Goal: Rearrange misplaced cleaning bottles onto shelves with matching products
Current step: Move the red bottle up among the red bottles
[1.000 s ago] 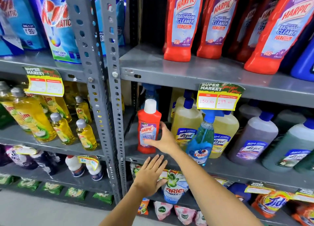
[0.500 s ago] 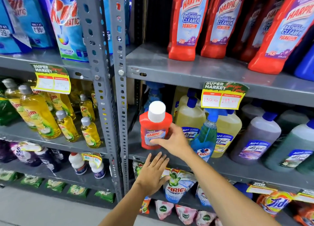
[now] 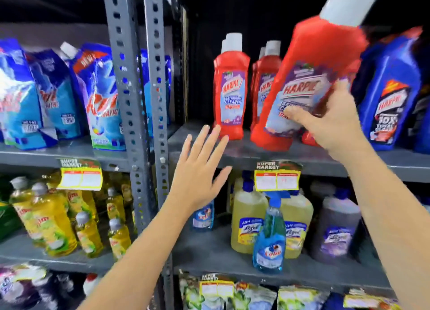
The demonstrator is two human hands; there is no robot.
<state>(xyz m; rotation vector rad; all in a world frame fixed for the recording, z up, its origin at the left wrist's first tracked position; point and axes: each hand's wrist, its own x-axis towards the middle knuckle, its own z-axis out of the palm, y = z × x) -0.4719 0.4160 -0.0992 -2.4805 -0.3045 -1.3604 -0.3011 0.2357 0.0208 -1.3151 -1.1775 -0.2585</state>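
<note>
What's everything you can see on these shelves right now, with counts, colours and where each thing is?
Held Harpic bottle: one, red with white cap, tilted, above the upper right shelf.
Standing Harpic bottles: at least four, red, upper right shelf, in rows.
Blue Harpic bottle: one clearly seen, upper right shelf, far right.
Detergent pouches: several, blue, upper left shelf.
Dish liquid bottles: several, yellow, middle left shelf.
Floor cleaner jugs: two yellow, one purple, middle right shelf.
Spray bottle: one, blue, in front of the jugs.
Price tags: several, yellow, on shelf edges.
Sachets: blurred, bottom shelf.
Left hand: open, empty.
Right hand: gripping the held bottle.
</note>
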